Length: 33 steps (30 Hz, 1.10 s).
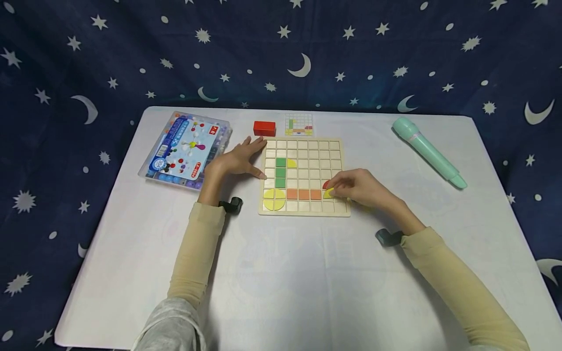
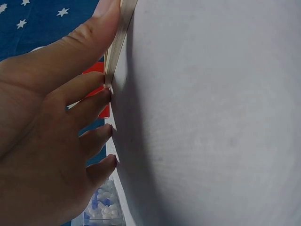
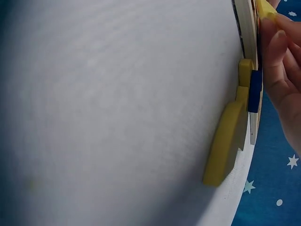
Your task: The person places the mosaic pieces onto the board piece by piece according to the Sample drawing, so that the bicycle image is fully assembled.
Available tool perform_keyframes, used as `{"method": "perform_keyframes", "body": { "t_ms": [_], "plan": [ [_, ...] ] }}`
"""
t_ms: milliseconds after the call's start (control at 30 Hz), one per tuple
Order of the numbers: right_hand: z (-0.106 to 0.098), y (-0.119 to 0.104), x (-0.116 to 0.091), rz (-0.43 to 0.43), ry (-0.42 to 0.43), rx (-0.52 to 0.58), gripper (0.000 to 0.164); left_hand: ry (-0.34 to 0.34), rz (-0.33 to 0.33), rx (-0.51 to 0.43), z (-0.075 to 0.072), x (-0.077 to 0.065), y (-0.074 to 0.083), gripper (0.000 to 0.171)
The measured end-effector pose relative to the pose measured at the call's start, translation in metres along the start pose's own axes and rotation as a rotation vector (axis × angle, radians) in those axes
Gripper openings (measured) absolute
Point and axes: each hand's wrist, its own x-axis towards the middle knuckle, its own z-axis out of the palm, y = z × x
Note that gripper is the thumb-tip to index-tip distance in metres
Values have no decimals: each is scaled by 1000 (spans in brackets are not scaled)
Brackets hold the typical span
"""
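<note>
A wooden grid board (image 1: 313, 210) lies on the white table with flat coloured pieces on it. My left hand (image 1: 237, 158) is spread along the board's left edge, thumb and fingertips right at the rim. With thumb and fingers, my right hand (image 1: 364, 187) pinches a yellow rounded piece (image 1: 328, 194) over the right side of the board. A red piece (image 1: 326, 185) shows just above it, partly covered by the fingers. Green squares (image 1: 280, 172) form a column, orange squares (image 1: 303, 194) a row, and yellow quarter-circles (image 1: 274, 200) make a disc at lower left.
Beyond the board are a red block (image 1: 264, 128) and a small card (image 1: 299, 125) with a coloured grid pattern. A clear plastic case (image 1: 186, 148) stands left, a mint-green microphone-like stick (image 1: 430, 152) right. Yellow pieces (image 3: 225, 141) and a blue piece (image 3: 255, 92) sit by the board's right edge.
</note>
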Motion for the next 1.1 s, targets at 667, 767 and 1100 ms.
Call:
{"method": "perform_keyframes", "body": {
  "t_ms": [667, 767, 1100],
  "plan": [
    [3, -2, -1, -102, 36, -149, 18, 0, -11, -7, 1, 1, -1, 113],
    [3, -3, -1, -103, 36, -147, 18, -2, -18, -6, 1, 1, 0, 113],
    [2, -2, -2, -81, 39, -126, 19, 2, -22, -3, 0, -2, 2, 113]
  ]
}}
